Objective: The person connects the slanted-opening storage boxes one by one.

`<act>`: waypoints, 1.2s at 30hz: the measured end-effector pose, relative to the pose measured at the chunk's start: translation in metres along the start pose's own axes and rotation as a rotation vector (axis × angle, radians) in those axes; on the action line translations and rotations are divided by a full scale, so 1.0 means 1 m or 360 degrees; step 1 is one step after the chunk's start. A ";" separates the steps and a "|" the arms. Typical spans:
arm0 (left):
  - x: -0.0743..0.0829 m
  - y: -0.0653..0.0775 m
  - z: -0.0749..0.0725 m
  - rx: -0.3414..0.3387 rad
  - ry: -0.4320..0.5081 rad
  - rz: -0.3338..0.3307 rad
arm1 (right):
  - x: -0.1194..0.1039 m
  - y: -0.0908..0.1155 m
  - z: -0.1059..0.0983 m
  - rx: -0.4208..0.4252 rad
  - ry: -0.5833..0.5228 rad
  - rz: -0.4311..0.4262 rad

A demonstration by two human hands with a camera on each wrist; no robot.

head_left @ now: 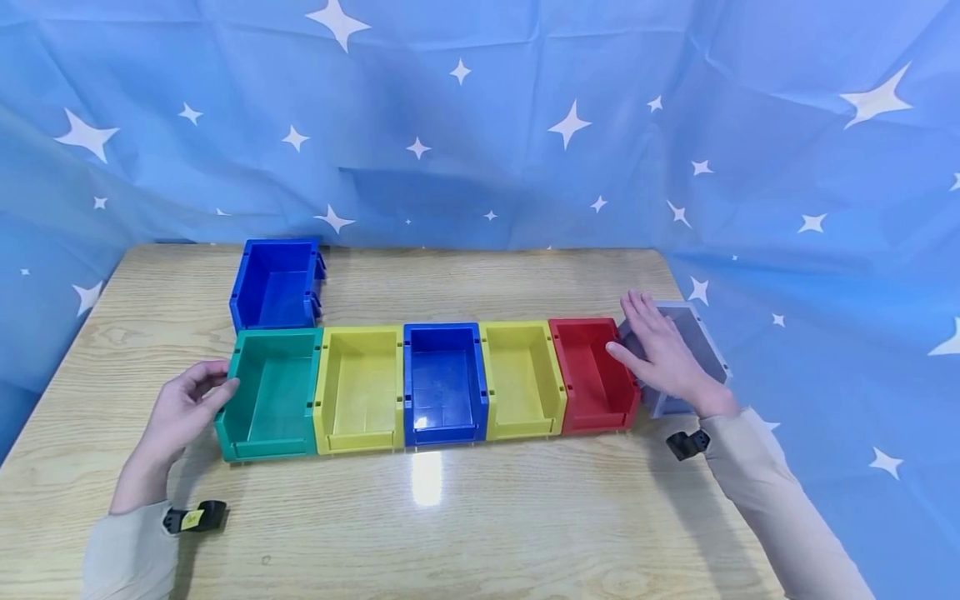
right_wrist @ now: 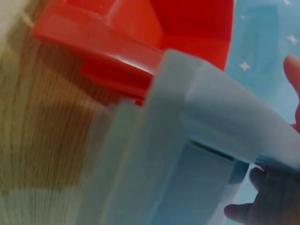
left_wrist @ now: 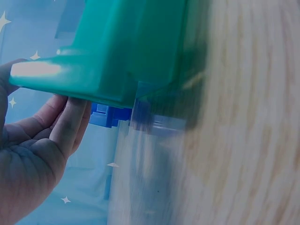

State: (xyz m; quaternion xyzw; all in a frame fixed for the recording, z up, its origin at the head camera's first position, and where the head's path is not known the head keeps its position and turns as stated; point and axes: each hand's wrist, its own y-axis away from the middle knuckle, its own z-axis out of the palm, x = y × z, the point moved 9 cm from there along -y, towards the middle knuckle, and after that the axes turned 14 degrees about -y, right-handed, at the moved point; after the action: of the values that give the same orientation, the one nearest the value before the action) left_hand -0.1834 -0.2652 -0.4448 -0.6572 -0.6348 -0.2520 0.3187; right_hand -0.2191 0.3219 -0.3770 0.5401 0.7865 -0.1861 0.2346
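My left hand [head_left: 183,408] is at the left wall of a green bin [head_left: 279,392], pinching its rim between thumb and fingers. Close up in the left wrist view, the fingers [left_wrist: 70,122] lie against the outside of that green wall. On the right, my right hand [head_left: 667,354] is spread over the near-left side of a grey bin [head_left: 708,346], fingers straight, thumb reaching over the red bin's [head_left: 596,375] edge. The grey bin [right_wrist: 220,112] stands at an angle beside the red one; the right wrist view is blurred, so finger contact is unclear.
Between green and red stand a yellow bin [head_left: 362,387], a blue bin [head_left: 444,383] and another yellow bin [head_left: 522,379], side by side in a row. A second blue bin [head_left: 277,283] sits behind the green one. A starry blue curtain [head_left: 480,100] hangs behind the wooden table [head_left: 450,533].
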 end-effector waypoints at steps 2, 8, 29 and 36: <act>0.000 0.000 0.000 0.0003 -0.0005 -0.0004 | 0.000 0.000 0.002 0.0002 0.0029 -0.0005; -0.002 -0.001 0.000 0.0008 -0.0002 -0.0001 | -0.002 0.001 0.007 0.0026 0.0133 -0.0036; 0.000 0.000 0.001 -0.0004 0.0032 0.0016 | 0.008 0.000 0.023 0.0045 0.0341 0.0016; -0.002 0.001 0.001 0.0006 0.0029 -0.0020 | 0.008 0.001 0.024 0.0059 0.0348 0.0001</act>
State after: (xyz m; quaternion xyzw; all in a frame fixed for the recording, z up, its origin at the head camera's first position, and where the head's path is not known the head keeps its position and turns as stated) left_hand -0.1828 -0.2661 -0.4471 -0.6502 -0.6365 -0.2588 0.3242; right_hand -0.2169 0.3154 -0.4013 0.5617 0.8037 -0.1404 0.1374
